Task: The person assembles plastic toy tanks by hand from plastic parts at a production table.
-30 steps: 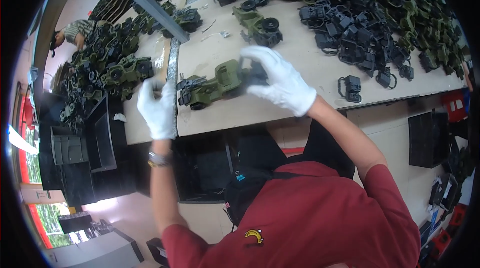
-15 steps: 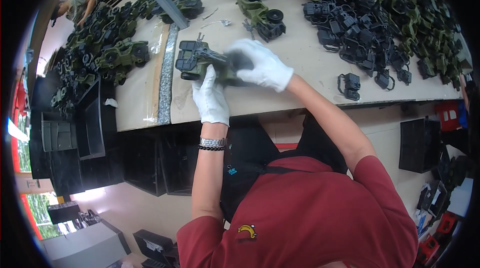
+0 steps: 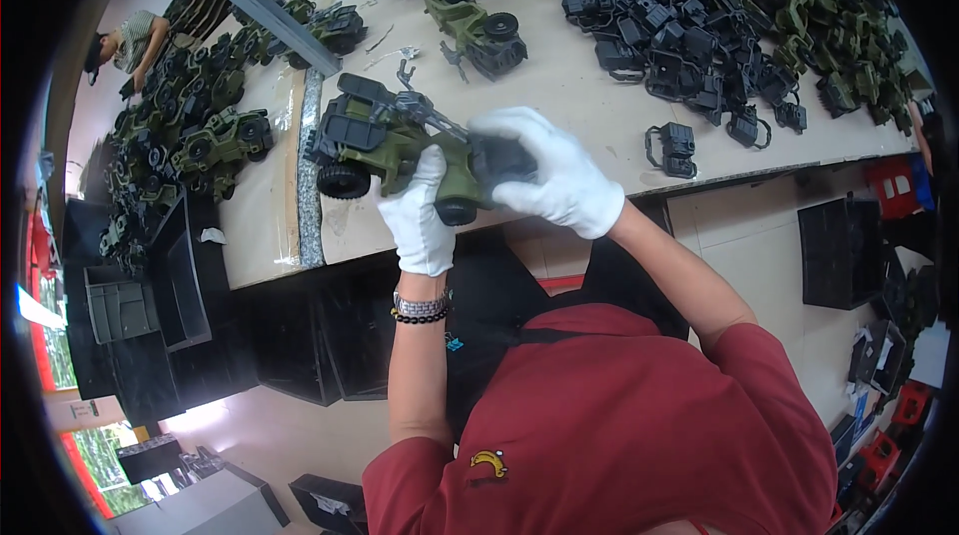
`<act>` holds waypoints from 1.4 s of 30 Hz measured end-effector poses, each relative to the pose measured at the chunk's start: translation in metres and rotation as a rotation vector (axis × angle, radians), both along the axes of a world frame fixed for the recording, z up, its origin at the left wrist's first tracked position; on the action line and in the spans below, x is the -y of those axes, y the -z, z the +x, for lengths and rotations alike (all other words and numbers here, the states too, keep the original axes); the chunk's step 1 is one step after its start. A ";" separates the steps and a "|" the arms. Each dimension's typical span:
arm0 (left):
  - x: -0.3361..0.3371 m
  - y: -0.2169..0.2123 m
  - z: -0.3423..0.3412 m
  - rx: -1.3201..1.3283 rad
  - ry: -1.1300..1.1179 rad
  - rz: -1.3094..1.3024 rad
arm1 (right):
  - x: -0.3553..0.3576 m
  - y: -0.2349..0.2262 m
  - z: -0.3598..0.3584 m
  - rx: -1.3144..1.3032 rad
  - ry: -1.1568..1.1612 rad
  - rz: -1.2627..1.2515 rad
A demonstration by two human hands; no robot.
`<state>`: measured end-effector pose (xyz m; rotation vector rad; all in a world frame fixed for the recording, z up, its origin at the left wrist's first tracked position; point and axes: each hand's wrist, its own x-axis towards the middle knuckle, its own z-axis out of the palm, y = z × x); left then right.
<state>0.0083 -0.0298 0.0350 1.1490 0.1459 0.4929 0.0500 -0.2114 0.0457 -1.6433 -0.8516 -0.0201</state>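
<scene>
A green toy military vehicle [image 3: 400,153] with black wheels, dark grey seats and a mounted toy gun is held just above the table's near edge. My white-gloved left hand [image 3: 418,225] is closed round its near side, the thumb up against the green body. At the vehicle's right end, my gloved right hand [image 3: 564,180] grips a dark grey plastic part [image 3: 499,167] against the body. That part is blurred and partly covered by the fingers, so whether it is fixed on cannot be told.
Dark grey plastic frame pieces [image 3: 689,45] are heaped at the right, with one loose piece [image 3: 672,149] nearer the edge. Toy vehicles pile up [image 3: 200,130] at left and far right. One vehicle [image 3: 478,35] stands beyond my hands. A metal post [image 3: 250,5] rises at left; another person [image 3: 138,40] works there.
The toy vehicle has come nearer to me and tilted, showing its wheels more. My right hand stays at its right end, now less blurred. The whole view has shifted slightly.
</scene>
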 end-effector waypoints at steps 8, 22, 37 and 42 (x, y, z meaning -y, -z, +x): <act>0.007 -0.015 -0.019 0.020 -0.017 -0.052 | 0.010 -0.012 -0.009 -0.120 -0.100 0.072; 0.012 -0.020 -0.034 0.031 -0.103 0.138 | 0.010 -0.020 -0.023 -0.174 -0.053 0.093; 0.025 -0.024 -0.033 0.024 -0.103 0.122 | 0.018 -0.005 -0.011 0.422 -0.036 -0.163; 0.033 -0.028 -0.029 -0.139 0.102 -0.456 | 0.011 -0.029 -0.015 0.455 0.054 -0.031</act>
